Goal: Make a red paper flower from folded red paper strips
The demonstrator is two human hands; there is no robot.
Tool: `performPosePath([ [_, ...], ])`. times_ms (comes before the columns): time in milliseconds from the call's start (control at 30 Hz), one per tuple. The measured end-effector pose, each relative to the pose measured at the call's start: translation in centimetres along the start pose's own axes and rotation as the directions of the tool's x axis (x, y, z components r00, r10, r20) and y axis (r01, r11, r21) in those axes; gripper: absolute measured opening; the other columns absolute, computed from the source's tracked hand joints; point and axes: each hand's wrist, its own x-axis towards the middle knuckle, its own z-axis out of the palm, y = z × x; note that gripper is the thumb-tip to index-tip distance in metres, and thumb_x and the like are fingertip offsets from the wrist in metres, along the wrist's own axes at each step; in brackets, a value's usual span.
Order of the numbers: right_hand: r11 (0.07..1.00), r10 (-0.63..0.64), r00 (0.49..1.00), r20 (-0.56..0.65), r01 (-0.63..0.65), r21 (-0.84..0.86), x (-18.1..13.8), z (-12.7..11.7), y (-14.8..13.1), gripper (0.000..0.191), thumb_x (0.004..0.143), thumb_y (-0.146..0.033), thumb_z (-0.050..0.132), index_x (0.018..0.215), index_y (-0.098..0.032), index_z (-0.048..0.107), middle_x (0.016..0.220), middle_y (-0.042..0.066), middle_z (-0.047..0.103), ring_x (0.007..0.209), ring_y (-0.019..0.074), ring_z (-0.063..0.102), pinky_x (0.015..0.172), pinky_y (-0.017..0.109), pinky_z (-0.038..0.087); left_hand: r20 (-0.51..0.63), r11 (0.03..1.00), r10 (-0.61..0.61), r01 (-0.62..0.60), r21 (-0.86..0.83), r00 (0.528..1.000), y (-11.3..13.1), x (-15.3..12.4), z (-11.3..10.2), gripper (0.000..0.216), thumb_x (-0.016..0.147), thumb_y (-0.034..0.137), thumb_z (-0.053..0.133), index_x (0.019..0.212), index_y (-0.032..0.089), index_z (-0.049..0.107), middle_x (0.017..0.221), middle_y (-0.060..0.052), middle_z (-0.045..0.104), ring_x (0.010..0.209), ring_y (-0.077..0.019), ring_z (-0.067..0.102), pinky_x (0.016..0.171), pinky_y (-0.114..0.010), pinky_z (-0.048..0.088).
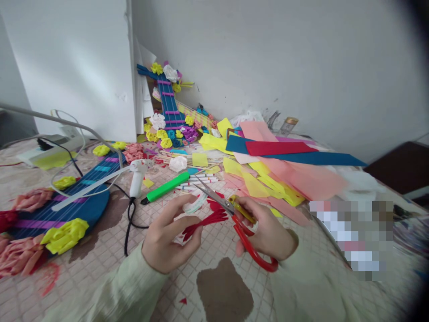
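My left hand [172,235] pinches a bundle of folded red paper [212,219] between thumb and fingers. The paper's fanned, pointed ends face right. My right hand [268,226] grips scissors [248,246] with red handles. Their metal blades are parted and point up and left, just above the red paper. A yellow piece [243,210] shows at my right fingers; I cannot tell whether it belongs to the scissors. Behind my left fingertips lies a pale, clear roll of tape [197,205]. Another bit of red paper [215,203] shows behind the blades.
A green utility knife [167,188] and a white glue gun [136,179] with a black cord lie beyond my left hand. Flower-trimmed blue guitar shapes [97,201] lie left and stand behind [169,103]. Coloured paper strips [284,152] pile up at right.
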Motion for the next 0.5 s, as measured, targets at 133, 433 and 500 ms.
performPosePath([
  [133, 0.999, -0.005, 1.0, -0.014, 0.005, -0.042, -0.04, -0.1, 0.04, 0.062, 0.043, -0.032, 0.076, 0.094, -0.02, 0.044, 0.068, -0.003, 0.046, 0.06, 0.013, 0.046, 0.05, 0.022, 0.042, 0.009, 1.0, -0.018, 0.018, 0.011, 1.0, 0.19, 0.1, -0.08, 0.013, 0.066, 0.009, 0.056, 0.074, 0.017, 0.062, 0.104, -0.011, 0.054, 0.088, -0.0206, 0.057, 0.064, -0.028, 0.052],
  [433, 0.999, 0.019, 0.999, -0.034, -0.021, -0.039, 0.03, -0.16, 0.33, 0.065, 0.039, -0.036, 0.077, 0.093, -0.02, 0.046, 0.068, -0.003, 0.045, 0.056, 0.0112, 0.044, 0.048, 0.022, 0.041, 0.025, 1.0, -0.009, 0.009, -0.01, 1.0, -0.12, -0.07, 0.23, 0.014, 0.065, 0.006, 0.057, 0.075, 0.014, 0.062, 0.109, -0.013, 0.051, 0.087, -0.022, 0.06, 0.068, -0.031, 0.053],
  [500, 0.999, 0.024, 0.999, -0.036, -0.025, -0.029, 0.02, -0.13, 0.32, 0.065, 0.039, -0.035, 0.078, 0.093, -0.02, 0.046, 0.07, -0.002, 0.047, 0.057, 0.0116, 0.045, 0.048, 0.022, 0.042, 0.028, 1.0, -0.01, 0.011, -0.024, 1.0, -0.16, -0.16, 0.29, 0.014, 0.065, 0.006, 0.057, 0.075, 0.014, 0.062, 0.11, -0.013, 0.051, 0.085, -0.0217, 0.06, 0.068, -0.031, 0.053],
])
